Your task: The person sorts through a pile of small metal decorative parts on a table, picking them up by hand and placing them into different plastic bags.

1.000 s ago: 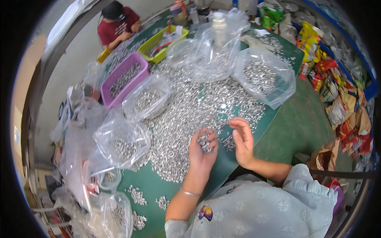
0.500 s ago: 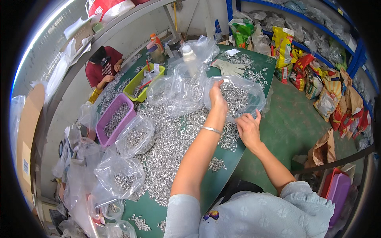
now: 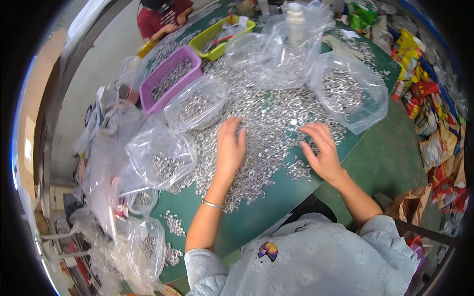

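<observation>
A broad heap of small silvery ring-shaped metal pieces (image 3: 264, 148) covers much of the green table. My left hand (image 3: 230, 150) is over the heap's near middle, thumb apart from its fingers, holding nothing that I can see. Farther right, my right hand (image 3: 322, 154) hovers at the heap's near right edge with its fingers spread. Beyond it lies a clear plastic bag (image 3: 369, 111) with metal pieces inside, and neither hand touches it. Two more clear bags, an upper one (image 3: 217, 91) and a lower one (image 3: 143, 145), hold metal pieces left of my left hand.
A purple basket (image 3: 148, 101) and a yellow-green basket (image 3: 215, 53) with metal pieces stand at the far left. Past them a person in a dark red shirt (image 3: 149, 25) works with both hands. Colourful sacks (image 3: 430, 148) line the right side. A white bottle (image 3: 296, 29) stands at the back.
Both hands have let go of the clear bag at the right and come back nearer, over the heap. The view has also shifted, so the table appears lower and turned.
</observation>
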`<state>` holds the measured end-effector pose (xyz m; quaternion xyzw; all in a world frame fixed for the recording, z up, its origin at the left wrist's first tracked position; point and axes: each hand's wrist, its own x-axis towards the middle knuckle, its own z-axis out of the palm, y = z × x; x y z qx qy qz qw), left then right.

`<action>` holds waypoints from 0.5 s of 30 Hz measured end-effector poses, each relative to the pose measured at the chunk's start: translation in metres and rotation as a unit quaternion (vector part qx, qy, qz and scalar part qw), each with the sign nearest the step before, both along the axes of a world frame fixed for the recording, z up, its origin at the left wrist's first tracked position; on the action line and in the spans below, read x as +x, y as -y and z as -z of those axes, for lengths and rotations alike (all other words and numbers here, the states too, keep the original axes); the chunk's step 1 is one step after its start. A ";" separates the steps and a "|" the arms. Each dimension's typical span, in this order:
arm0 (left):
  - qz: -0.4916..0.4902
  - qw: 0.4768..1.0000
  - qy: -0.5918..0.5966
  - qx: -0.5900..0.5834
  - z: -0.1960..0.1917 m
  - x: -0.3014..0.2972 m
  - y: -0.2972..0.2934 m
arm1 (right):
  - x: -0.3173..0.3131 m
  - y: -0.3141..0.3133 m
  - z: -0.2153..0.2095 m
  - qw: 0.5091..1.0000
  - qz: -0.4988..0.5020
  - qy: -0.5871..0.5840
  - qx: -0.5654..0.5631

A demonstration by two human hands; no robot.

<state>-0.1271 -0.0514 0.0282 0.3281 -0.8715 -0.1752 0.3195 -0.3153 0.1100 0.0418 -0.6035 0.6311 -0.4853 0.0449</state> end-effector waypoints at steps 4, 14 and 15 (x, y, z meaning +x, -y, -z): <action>-0.044 0.998 0.018 0.031 0.037 0.015 0.022 | 0.022 0.063 0.012 0.993 -0.107 -0.041 0.030; -0.040 0.988 0.144 -0.026 0.047 0.016 0.026 | 0.045 0.159 0.076 0.983 -0.001 -0.160 0.092; -0.044 0.986 0.163 -0.009 0.047 0.020 0.020 | 0.049 0.155 0.073 0.983 -0.003 -0.153 0.103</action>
